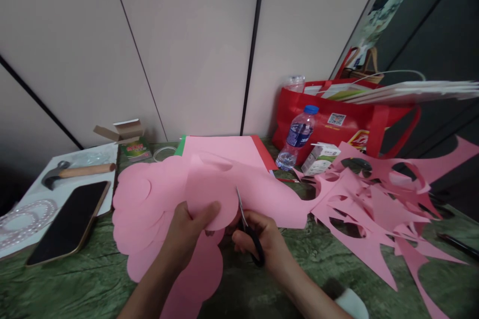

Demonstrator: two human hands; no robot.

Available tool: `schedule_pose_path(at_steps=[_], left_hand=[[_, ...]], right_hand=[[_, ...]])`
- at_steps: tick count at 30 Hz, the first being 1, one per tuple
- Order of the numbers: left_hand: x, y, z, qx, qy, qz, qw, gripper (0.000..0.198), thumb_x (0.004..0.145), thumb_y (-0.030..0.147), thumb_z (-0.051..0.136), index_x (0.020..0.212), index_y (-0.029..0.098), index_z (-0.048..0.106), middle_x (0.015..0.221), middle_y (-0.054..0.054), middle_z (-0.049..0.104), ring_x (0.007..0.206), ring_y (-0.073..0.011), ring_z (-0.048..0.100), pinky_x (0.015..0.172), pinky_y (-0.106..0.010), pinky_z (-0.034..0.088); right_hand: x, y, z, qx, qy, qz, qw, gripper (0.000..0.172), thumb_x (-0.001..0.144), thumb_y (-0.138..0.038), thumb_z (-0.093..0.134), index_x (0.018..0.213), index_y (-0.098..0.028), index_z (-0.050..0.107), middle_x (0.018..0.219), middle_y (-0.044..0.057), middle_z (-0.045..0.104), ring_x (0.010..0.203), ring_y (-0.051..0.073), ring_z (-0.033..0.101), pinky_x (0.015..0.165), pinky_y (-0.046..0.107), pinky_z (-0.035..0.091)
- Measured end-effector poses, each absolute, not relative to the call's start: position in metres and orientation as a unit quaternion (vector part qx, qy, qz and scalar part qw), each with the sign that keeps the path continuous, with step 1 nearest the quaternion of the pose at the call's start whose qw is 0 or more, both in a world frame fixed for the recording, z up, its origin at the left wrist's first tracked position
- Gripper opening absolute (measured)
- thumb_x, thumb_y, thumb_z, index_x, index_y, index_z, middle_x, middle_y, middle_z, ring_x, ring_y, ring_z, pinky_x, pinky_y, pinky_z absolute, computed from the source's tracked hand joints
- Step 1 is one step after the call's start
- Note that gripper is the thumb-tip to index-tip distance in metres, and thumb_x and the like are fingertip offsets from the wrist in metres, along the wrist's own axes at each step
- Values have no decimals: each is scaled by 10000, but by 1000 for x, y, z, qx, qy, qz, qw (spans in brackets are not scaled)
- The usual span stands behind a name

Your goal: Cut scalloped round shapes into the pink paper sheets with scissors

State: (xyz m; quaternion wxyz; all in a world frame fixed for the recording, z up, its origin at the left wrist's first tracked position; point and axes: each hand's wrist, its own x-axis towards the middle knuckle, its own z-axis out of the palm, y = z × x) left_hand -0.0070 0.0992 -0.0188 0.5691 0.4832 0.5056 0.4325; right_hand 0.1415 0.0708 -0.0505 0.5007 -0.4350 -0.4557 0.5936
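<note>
A sheet of pink paper [212,199] is pinched in my left hand [190,229], thumb on top; its near part has a rounded cut edge. My right hand [262,239] grips black-handled scissors [250,232], their blades at the right side of that rounded edge. Under and left of my left hand lie several overlapping pink paper circles [138,214]. Behind the held paper rests a stack of sheets [228,147], pink on top, with green and red edges showing. To the right is a heap of pink paper scraps [359,209] with curved cut-outs.
At the left are a hammer [78,170], a phone [71,222] and an opened small box [132,142]. A water bottle [297,137], a white carton [321,158] and a red bag [337,119] stand at the back right. A pale wall [194,50] rises behind the table.
</note>
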Motion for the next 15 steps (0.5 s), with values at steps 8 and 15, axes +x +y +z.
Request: schedule_pose_path(at_steps=[8, 15], left_hand=[[-8, 100, -21, 472, 512, 440, 567, 294, 668, 355, 681, 520, 141, 544, 443, 27, 476, 413, -81, 388, 389, -209, 279], [-8, 99, -22, 468, 516, 443, 564, 319, 674, 363, 679, 498, 147, 521, 420, 32, 460, 394, -71, 371, 376, -201, 264]], right_hand=[[140, 71, -53, -437, -456, 589, 504, 382, 525, -471, 767, 657, -165, 580, 460, -51, 510, 389, 79, 427, 378, 199, 350], [140, 71, -58, -427, -460, 579, 520, 381, 539, -480, 760, 659, -163, 584, 464, -52, 499, 391, 72, 411, 373, 193, 328]])
